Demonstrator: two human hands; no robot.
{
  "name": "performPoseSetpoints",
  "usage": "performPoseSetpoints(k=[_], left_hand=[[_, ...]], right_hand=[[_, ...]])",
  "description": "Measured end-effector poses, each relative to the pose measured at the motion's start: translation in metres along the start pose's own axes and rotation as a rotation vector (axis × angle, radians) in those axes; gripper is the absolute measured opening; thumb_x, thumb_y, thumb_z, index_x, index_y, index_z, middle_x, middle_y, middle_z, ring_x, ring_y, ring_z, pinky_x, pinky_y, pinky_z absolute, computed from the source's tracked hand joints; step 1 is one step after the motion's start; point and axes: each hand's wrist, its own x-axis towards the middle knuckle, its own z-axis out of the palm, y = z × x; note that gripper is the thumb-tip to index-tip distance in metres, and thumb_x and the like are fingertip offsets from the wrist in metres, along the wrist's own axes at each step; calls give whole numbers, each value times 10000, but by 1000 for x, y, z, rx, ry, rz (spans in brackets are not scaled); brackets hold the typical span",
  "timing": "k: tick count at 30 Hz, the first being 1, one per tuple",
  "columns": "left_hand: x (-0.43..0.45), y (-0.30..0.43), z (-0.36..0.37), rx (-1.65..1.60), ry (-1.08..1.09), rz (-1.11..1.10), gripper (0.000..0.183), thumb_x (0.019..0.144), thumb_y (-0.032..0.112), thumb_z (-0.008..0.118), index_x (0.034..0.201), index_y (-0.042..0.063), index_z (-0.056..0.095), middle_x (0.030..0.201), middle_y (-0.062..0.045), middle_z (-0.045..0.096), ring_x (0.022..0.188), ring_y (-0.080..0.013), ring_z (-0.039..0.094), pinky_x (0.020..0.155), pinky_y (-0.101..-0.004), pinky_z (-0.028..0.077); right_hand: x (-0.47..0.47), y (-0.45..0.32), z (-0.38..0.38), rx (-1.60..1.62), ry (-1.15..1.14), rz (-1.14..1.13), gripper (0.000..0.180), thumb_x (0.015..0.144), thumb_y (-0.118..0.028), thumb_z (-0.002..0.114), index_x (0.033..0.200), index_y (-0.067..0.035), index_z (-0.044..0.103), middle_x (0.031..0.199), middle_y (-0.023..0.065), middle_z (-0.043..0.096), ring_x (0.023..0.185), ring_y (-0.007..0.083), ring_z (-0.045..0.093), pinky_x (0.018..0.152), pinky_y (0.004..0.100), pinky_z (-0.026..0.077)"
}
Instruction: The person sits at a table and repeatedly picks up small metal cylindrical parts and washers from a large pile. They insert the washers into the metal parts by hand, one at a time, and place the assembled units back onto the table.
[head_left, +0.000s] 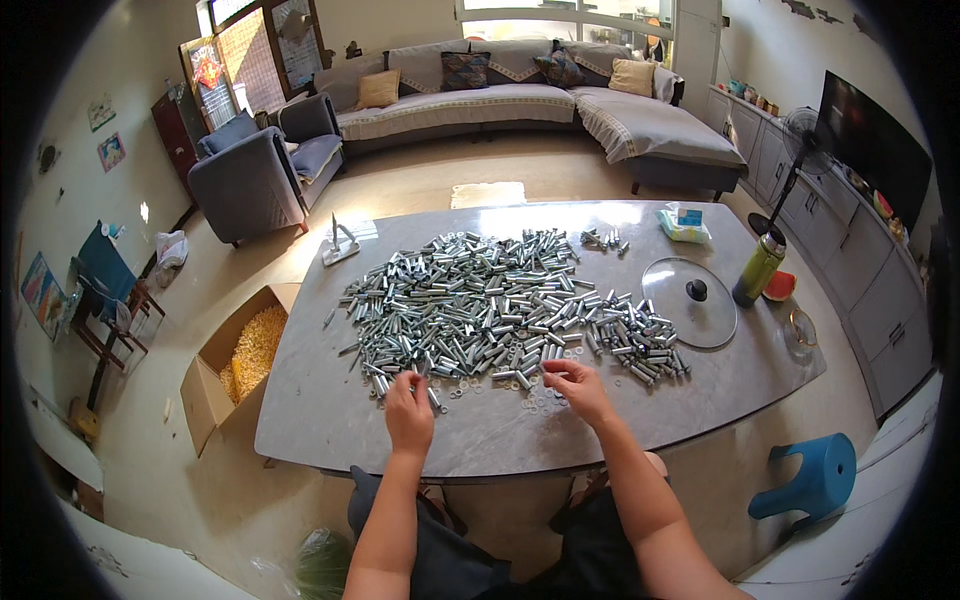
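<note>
A wide heap of metal sleeve anchor bolts (465, 300) covers the middle of the grey stone-look table (330, 427). My left hand (409, 416) is at the heap's near left edge, its fingers pinched around what looks like one anchor bolt (425, 367), mostly hidden by the fingers. To the right, my right hand (581, 390) hovers by the near edge with thumb and index finger close together; whether a small part sits between them cannot be made out. Loose washers (536, 403) lie scattered between my hands. A smaller group of bolts (649, 345) spreads right of the main heap.
A glass lid (690, 315), a green flask (759, 266), a watermelon piece (780, 286), a glass bowl (801, 330) and a wipes pack (684, 225) occupy the table's right side. A cardboard box of yellow bits (255, 345) stands left. A blue stool (810, 480) is at right.
</note>
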Motion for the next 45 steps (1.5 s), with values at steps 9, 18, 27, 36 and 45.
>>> performPoseSetpoints(k=[9, 18, 27, 36, 45], left_hand=[[-31, 17, 2, -565, -447, -180, 71, 835, 64, 567, 855, 3, 536, 677, -10, 544, 627, -70, 516, 577, -205, 416], [-36, 20, 7, -576, -609, -258, 126, 842, 65, 558, 942, -9, 579, 744, -36, 606, 621, -71, 549, 541, -199, 443], [-42, 26, 16, -1030, -629, -601, 222, 865, 43, 506, 1063, -43, 561, 845, -112, 630, 696, -194, 638, 624, -277, 539], [-35, 20, 14, -1034, -477, -649, 181, 859, 64, 522, 993, -48, 568, 847, -129, 627, 663, -182, 631, 594, -273, 533], [-38, 22, 18, -1037, -537, -636, 179, 852, 59, 530, 995, -43, 569, 842, -125, 629, 660, -174, 629, 570, -267, 533]], right_hand=[[-20, -25, 44, -605, -155, -405, 191, 753, -117, 638, 940, -155, 650, 907, 48, 586, 806, 217, 587, 688, 303, 477], [-22, -22, 52, -609, -252, -498, 177, 747, -115, 636, 923, -131, 650, 899, 58, 590, 811, 233, 585, 685, 312, 480], [-28, -15, 65, -444, -245, -471, 202, 745, -118, 639, 942, -82, 611, 890, 78, 598, 785, 225, 598, 664, 326, 481], [-13, -29, -15, -812, 201, -59, 138, 705, -189, 676, 780, -76, 654, 778, 82, 603, 727, 217, 599, 650, 311, 469], [-10, -19, -12, -1083, 78, -64, 211, 639, -250, 721, 725, -70, 653, 732, 69, 615, 697, 212, 599, 644, 320, 474]])
